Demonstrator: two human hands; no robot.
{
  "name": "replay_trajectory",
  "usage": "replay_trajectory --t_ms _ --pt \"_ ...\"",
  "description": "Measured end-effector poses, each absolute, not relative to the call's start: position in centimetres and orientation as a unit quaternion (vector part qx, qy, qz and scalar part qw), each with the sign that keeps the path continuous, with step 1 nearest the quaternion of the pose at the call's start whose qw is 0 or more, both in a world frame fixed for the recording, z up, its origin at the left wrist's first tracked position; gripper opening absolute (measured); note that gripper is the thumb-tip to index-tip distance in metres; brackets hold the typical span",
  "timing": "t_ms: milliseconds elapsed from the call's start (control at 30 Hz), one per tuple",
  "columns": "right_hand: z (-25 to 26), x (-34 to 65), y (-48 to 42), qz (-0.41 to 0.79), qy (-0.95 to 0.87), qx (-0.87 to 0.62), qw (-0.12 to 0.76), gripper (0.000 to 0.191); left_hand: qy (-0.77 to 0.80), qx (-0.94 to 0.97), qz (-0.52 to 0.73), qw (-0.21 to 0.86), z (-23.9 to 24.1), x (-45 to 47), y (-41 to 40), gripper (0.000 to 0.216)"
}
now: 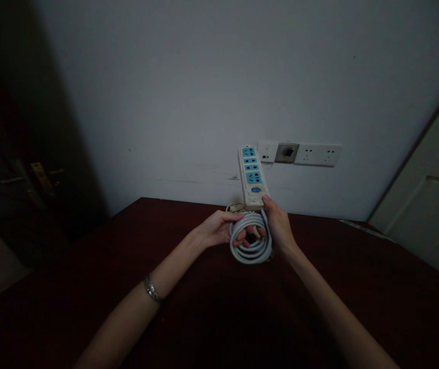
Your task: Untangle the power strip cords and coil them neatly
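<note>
A white power strip (248, 197) with blue-green sockets and a blue switch stands tilted in front of the wall. My right hand (278, 220) grips its lower end, thumb on the front corner. From that end runs a grey-white cord wound into a coil (252, 259). My left hand (219, 229) is closed round the left side of the coil, fingers reaching through its middle. Both things are held above the dark red table. Part of the right hand's fingers is hidden behind the strip and coil.
The dark red table (158, 225) meets a pale wall (165, 102). Wall sockets (318, 155) sit right of the strip, beside a darker outlet (287, 152). A dark door with a handle (42, 177) is at left, a pale panelled door (430, 205) at right.
</note>
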State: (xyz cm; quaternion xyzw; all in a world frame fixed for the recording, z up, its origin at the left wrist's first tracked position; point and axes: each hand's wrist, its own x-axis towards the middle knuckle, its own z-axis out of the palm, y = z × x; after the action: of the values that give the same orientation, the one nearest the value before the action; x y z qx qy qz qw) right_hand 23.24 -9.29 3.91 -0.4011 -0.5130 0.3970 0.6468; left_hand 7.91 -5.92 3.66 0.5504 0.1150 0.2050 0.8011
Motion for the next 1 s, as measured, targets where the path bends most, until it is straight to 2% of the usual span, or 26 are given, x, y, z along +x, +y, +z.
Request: replay_trajectory --t_ms 200,400,533,733,900,1000 --pt "3.7 23.3 -9.2 0.351 -0.545 -0.394 0.652 0.041 0.128 0.495 0.208 0.834 3.4 8.1 -5.8 0.025" --pt "3.8 23.2 -9.1 0.356 -0.541 -0.394 0.652 0.037 0.122 0.452 0.267 0.842 3.0 8.7 -6.3 0.025" --pt "3.8 22.9 -8.8 0.372 -0.533 -0.380 0.658 0.035 0.147 0.478 0.353 0.791 2.4 9.6 -6.6 0.014" --pt "2.9 21.8 -8.5 0.431 -0.495 -0.355 0.666 0.034 0.264 0.459 0.507 0.681 1.5 10.4 -6.9 0.022" --pt "2.6 21.5 -8.6 0.457 -0.422 -0.377 0.687 0.038 0.331 0.485 0.576 0.569 1.4 11.2 -7.9 0.010" --pt "2.5 21.6 -8.7 0.440 -0.424 -0.385 0.692 0.040 0.315 0.479 0.586 0.572 1.4 11.5 -8.3 0.013"
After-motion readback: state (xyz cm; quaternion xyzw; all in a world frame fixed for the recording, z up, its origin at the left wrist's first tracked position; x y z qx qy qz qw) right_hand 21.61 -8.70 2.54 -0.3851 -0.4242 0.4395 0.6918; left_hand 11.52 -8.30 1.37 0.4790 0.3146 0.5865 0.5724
